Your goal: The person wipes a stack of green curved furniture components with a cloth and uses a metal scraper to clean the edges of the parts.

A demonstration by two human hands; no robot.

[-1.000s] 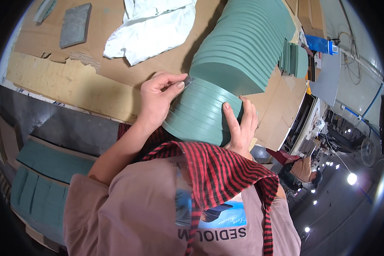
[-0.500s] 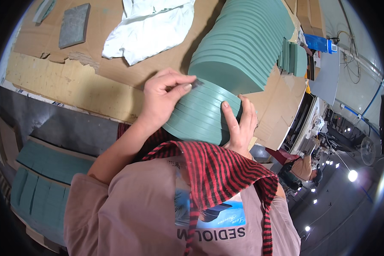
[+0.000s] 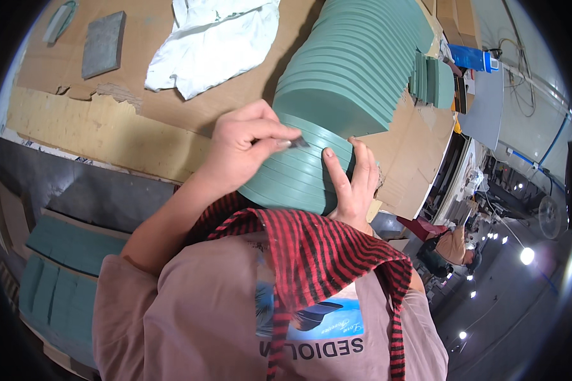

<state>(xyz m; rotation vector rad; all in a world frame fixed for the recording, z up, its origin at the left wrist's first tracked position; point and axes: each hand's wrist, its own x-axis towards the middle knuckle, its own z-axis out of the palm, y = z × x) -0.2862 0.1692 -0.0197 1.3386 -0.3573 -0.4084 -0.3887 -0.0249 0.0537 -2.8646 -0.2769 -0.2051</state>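
Note:
A stack of green curved pieces point(image 3: 286, 181) lies against my front, its edges side by side as a banded, rounded surface. Between thumb and fingers, my left hand point(image 3: 251, 140) pinches a small dark blade-like piece point(image 3: 300, 143), which touches the banded surface near its far part. My right hand point(image 3: 356, 181) holds the stack's right side, thumb on the bands and fingers around the edge. Just beyond is a long row of similar green pieces point(image 3: 343, 76), packed face to face.
White crumpled cloth point(image 3: 216, 44) and a grey flat block point(image 3: 103, 44) lie on the cardboard-covered table point(image 3: 140, 120). More green pieces point(image 3: 433, 82) stand at the right beside a blue object point(image 3: 470, 58). Green slabs point(image 3: 63, 286) fill a place at lower left. Another person point(image 3: 451, 246) is far right.
My left hand has moved slightly right and nearer with the dark blade-like piece, across the bands. My right hand keeps its place on the stack. The whole view has shifted a little.

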